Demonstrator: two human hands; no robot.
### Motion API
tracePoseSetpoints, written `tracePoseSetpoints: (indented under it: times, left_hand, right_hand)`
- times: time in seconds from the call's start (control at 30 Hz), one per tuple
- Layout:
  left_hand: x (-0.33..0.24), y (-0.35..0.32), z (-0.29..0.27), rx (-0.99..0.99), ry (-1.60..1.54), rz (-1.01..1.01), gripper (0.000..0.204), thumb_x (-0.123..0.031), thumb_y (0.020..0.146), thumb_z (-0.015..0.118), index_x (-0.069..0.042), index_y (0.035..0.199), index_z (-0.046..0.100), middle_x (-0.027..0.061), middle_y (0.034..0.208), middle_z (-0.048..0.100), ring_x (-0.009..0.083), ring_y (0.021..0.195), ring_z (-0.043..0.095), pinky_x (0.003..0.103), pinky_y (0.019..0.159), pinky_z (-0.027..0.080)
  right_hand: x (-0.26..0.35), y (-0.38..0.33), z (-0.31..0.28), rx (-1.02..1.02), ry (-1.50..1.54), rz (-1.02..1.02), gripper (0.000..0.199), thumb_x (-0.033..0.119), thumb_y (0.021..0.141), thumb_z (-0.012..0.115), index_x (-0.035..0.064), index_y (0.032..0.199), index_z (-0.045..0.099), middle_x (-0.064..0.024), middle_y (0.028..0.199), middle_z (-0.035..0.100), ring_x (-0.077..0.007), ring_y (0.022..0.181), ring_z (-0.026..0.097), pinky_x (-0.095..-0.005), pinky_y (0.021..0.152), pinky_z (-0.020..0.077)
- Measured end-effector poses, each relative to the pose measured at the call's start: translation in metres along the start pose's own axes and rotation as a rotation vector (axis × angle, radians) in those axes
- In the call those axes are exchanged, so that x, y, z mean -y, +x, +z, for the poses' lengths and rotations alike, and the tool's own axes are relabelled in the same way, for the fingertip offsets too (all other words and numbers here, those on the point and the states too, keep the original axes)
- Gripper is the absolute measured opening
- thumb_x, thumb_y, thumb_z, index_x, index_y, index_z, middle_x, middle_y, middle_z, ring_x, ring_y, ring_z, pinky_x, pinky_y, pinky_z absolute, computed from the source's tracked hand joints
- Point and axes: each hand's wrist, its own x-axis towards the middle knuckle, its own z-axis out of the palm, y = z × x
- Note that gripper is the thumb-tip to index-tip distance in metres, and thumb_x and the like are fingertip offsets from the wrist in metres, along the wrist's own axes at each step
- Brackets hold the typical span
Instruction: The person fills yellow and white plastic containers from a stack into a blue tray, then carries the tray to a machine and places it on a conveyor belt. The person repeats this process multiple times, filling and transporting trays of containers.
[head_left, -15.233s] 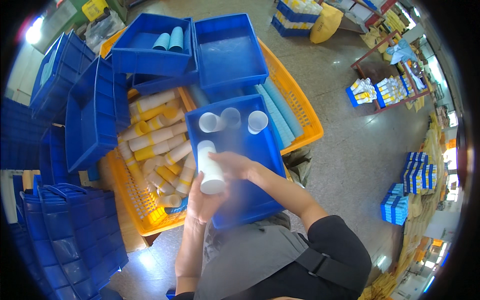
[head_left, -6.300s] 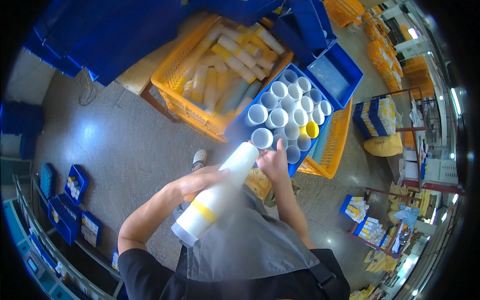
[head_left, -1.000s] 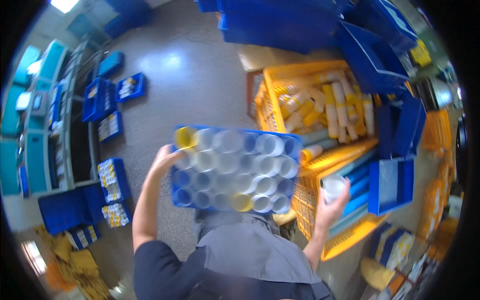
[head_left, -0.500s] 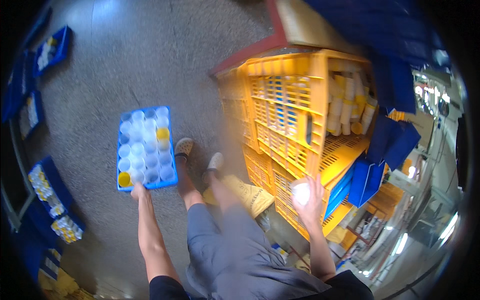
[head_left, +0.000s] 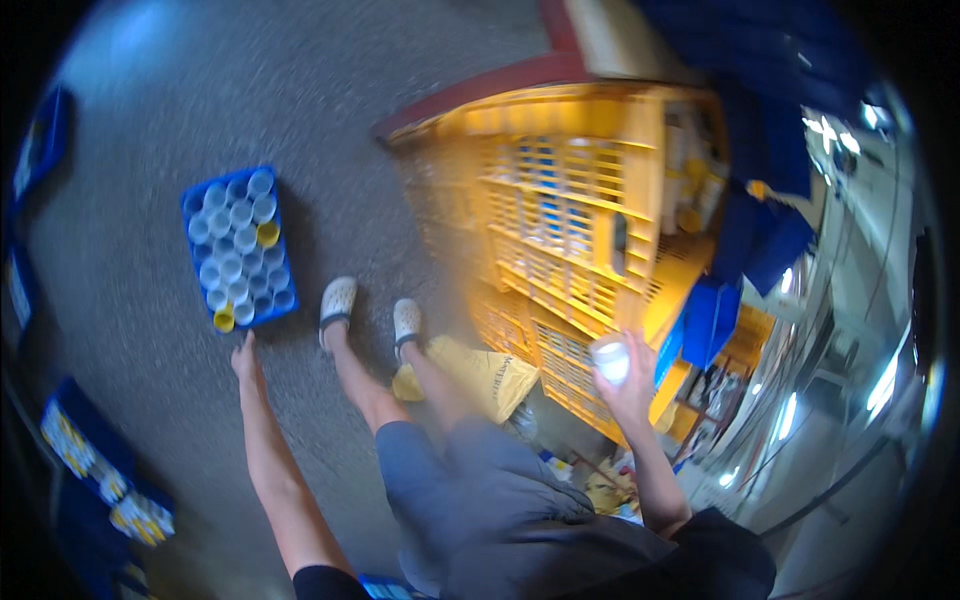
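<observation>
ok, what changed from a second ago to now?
The blue tray of tubes went from held up at the left hand to lying on the floor; that hand's grip is off it, open just beside its near edge. The right hand kept its grip on a white tube. The yellow crate stayed at the person's right.

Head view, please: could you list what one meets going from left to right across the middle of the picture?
Blue tray of white and yellow tubes → left hand → two feet in pale clogs → yellow bag → right hand holding a white tube → blue bin.
</observation>
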Motion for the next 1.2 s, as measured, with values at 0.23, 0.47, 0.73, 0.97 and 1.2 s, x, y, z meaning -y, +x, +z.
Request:
tracePoseSetpoints:
  times: [0.23,0.47,0.73,0.97,1.2]
  left_hand:
    - [-0.125,-0.169,0.053,0.352,0.711,0.732,0.033,-0.026,0.089,0.066,0.006,0.099,0.066,0.0154,0.088,0.071,0.0264,0.080,0.065,0.039,0.077,0.051]
    - [-0.175,-0.589,0.180,1.619,0.446,0.113,0.054,-0.020,0.093,0.068,0.004,0.138,0.050,0.0161,0.126,0.064,0.0261,0.110,0.065,0.040,0.098,0.052]
    - [-0.091,-0.790,0.312,1.464,0.850,0.379,0.020,-0.004,0.092,0.058,0.003,0.107,0.069,0.0037,0.089,0.070,0.0111,0.078,0.065,0.026,0.069,0.053]
    - [-0.065,-0.790,0.337,1.464,0.548,0.266,0.025,-0.008,0.096,0.058,0.001,0.119,0.064,0.0069,0.106,0.069,0.0160,0.092,0.067,0.029,0.079,0.055]
    - [-0.091,-0.745,0.342,1.369,0.514,0.201,0.039,-0.008,0.092,0.065,0.002,0.129,0.059,0.0108,0.121,0.066,0.0226,0.108,0.067,0.039,0.095,0.054]
  right_hand:
    - [-0.010,-0.004,-0.018,0.073,0.302,0.059,0.085,0.025,0.071,0.085,0.0127,0.145,0.046,-0.0271,0.153,0.035,-0.0457,0.130,0.045,-0.0485,0.108,0.0441]
    - [-0.056,-0.020,-0.083,-0.265,0.710,-0.342,0.088,0.020,0.071,0.086,0.0202,0.149,0.045,-0.0129,0.130,0.049,-0.0301,0.113,0.058,-0.0396,0.094,0.0530]
    - [-0.238,0.009,-0.094,0.058,1.393,-0.145,0.088,0.011,0.074,0.085,0.0114,0.151,0.043,-0.0157,0.149,0.048,-0.0306,0.138,0.046,-0.0412,0.117,0.0390]
    - [-0.514,0.086,0.019,-0.233,0.123,0.648,0.046,0.027,0.083,0.075,0.0074,0.122,0.061,-0.0193,0.114,0.067,-0.0377,0.109,0.063,-0.0515,0.093,0.0483]
    - [-0.518,-0.005,-0.049,-0.380,0.146,0.526,0.021,0.023,0.089,0.070,0.0075,0.103,0.064,-0.0173,0.090,0.071,-0.0367,0.085,0.070,-0.0480,0.070,0.0550]
